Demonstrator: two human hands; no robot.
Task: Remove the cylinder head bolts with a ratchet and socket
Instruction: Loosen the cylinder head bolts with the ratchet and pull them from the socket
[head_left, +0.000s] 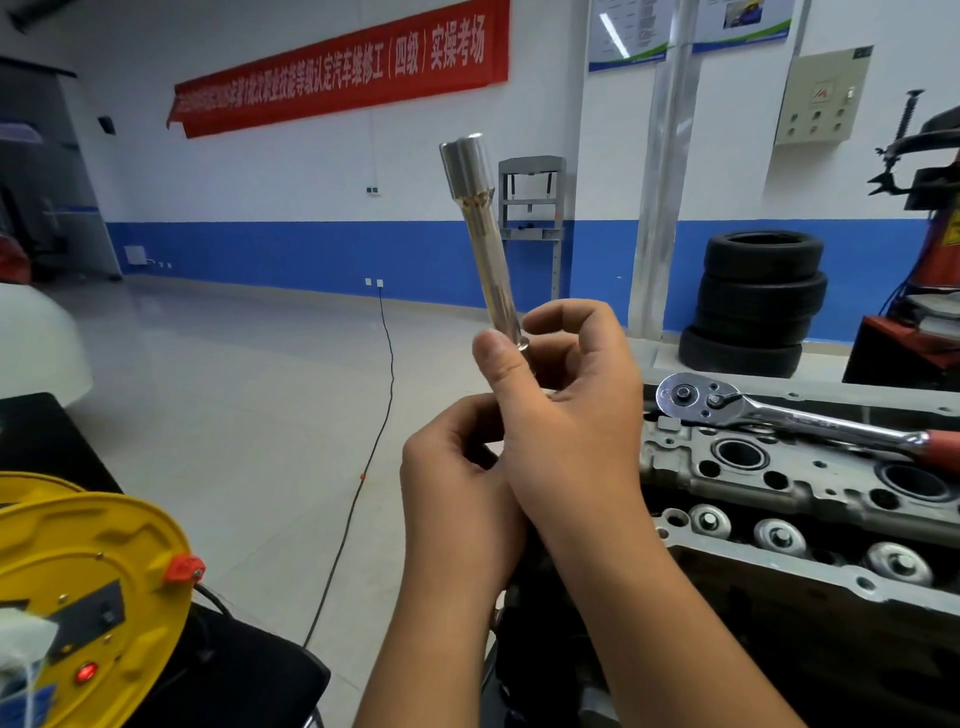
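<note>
My right hand (561, 395) and left hand (457, 467) pinch the long polished steel socket extension (480, 234) low, mid-frame; it looks stiff, slick, top-heavy

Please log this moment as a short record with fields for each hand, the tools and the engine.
held tool: long chrome socket extension bar, tilted near upright
right hand: pinches the bar's lower end
left hand: curled beneath it; its grip is hidden
ratchet: chrome ratchet with red handle, lying on the grey metal cylinder head, no socket fitted
background: stack of black tyres
</note>
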